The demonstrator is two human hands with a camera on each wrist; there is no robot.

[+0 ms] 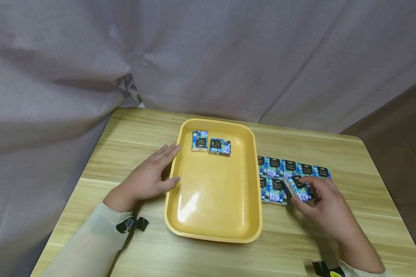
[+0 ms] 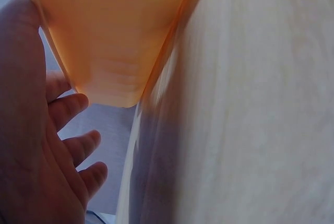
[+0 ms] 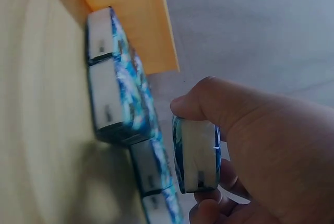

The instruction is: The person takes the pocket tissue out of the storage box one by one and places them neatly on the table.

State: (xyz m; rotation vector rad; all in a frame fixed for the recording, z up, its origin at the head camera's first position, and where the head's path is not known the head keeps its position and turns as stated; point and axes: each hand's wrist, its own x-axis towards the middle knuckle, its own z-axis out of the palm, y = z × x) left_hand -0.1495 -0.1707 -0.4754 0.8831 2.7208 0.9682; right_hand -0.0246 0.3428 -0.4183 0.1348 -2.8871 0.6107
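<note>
Between the thumb and fingers of my right hand (image 1: 329,204) is a blue floral pocket tissue pack (image 1: 299,189), tilted and raised over its row; in the right wrist view the held pack (image 3: 197,153) shows its pale side. Beneath and to its left, more such packs (image 1: 276,190) lie in two rows beside the yellow tray (image 1: 215,237). My left hand (image 1: 149,175) rests against the tray's left rim, fingers extended. Inside the tray's far end lie two packs, one upright (image 1: 200,141) and one turned sideways (image 1: 220,146).
Everything stands on a wood-grain table (image 1: 124,127). A grey curtain (image 1: 208,57) hangs along its far and left sides. Dark straps with small devices (image 1: 131,224) sit on both wrists.
</note>
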